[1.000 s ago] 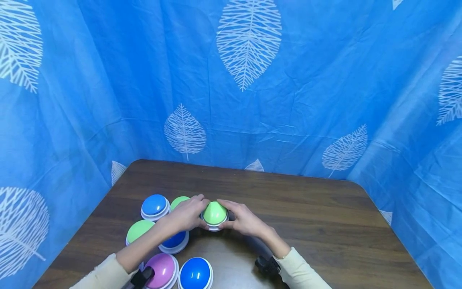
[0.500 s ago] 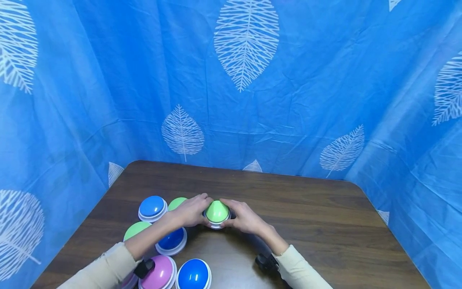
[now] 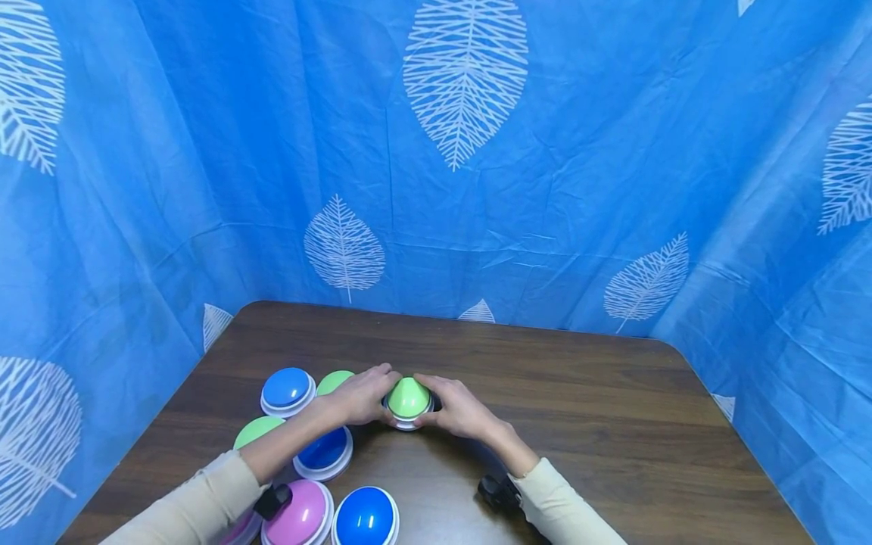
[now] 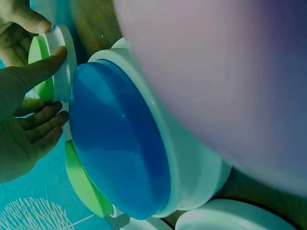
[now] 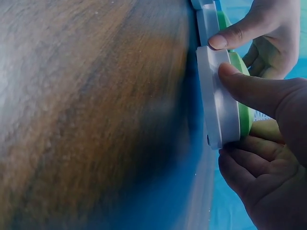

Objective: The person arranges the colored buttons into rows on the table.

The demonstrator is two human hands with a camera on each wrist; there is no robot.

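Observation:
A green-domed push button [image 3: 409, 397] with a white base is held between both hands near the middle of the table. My left hand [image 3: 361, 395] grips its left side, with the thumb on the white base in the left wrist view. On the right side, my right hand [image 3: 459, 409] grips it with thumb and fingers; the right wrist view shows the thumb on the white base [image 5: 218, 105]. Just left of my left hand sits another green button [image 3: 334, 381], partly covered by it. Whether the held button touches the table cannot be told.
Left of the hands stand a blue button [image 3: 286, 389], a green one [image 3: 259, 431] and a dark blue one [image 3: 323, 450]. Nearer are a pink button [image 3: 300, 515] and a blue button [image 3: 366, 518]. A blue leaf-patterned curtain [image 3: 463, 189] surrounds the brown table [image 3: 579, 424].
Both hands have shifted the green button slightly to the right and away since a second ago. Over the last half second they hardly move. The other buttons keep their places.

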